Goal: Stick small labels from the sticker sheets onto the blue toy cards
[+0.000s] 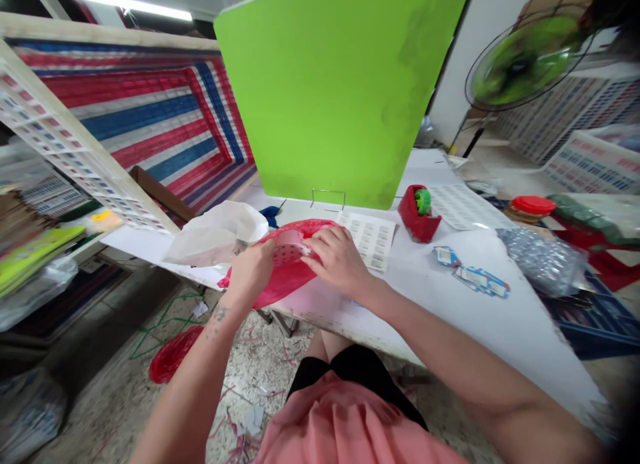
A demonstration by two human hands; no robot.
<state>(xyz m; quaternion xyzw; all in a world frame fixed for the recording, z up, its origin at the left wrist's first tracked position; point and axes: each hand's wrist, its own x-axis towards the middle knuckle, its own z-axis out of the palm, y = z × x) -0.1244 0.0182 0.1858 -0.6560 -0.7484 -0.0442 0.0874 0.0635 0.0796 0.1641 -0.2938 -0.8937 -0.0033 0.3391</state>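
Observation:
A thin red plastic bag [287,282] lies over the table's front edge, its mouth pulled apart between my two hands. My left hand [253,267] is closed on the bag's left rim. On the opposite side, the bent fingers of my right hand [336,254] pinch the other rim. Inside the opening shows something pale with dark dots [289,251], partly covered by the red film; its kind I cannot make out. Beside my left hand rests a whitish translucent plastic bag [217,231]. A sheet of printed labels [373,237] lies just behind my right hand.
A large green board [330,91] stands upright behind the work area. To the right are a red tape dispenser [420,214], blue-and-white cards [480,281] and bubble wrap [543,261]. A white plastic crate [85,157] stands at left; a fan [525,64] is at upper right.

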